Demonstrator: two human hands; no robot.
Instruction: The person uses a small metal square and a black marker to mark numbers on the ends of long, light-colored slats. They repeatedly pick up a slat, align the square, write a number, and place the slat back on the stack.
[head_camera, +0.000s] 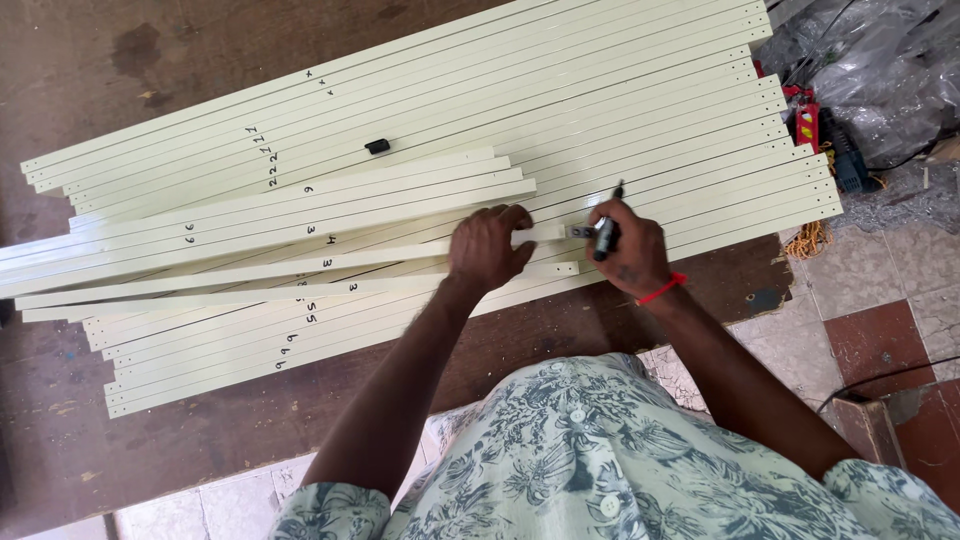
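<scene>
Many long cream-coloured metal strips (420, 110) lie side by side on a brown workbench (180, 450), some with handwritten marks. Shorter strips (250, 225) lie slanted on top of them. My left hand (488, 248) presses down on the end of one short strip, fingers bent over its edge. My right hand (628, 250) grips a black marker (606, 232) with its tip pointing away from me, over the strips; a red band circles that wrist. A small metal piece (581, 231) sits between the two hands. The marker's black cap (377, 146) rests on the strips farther back.
At the right of the bench, crumpled plastic sheeting (870, 70), a red and blue power tool (825, 135) and orange cord (808, 240) lie beside the strip ends. Tiled floor (900, 290) shows at right and below the bench edge.
</scene>
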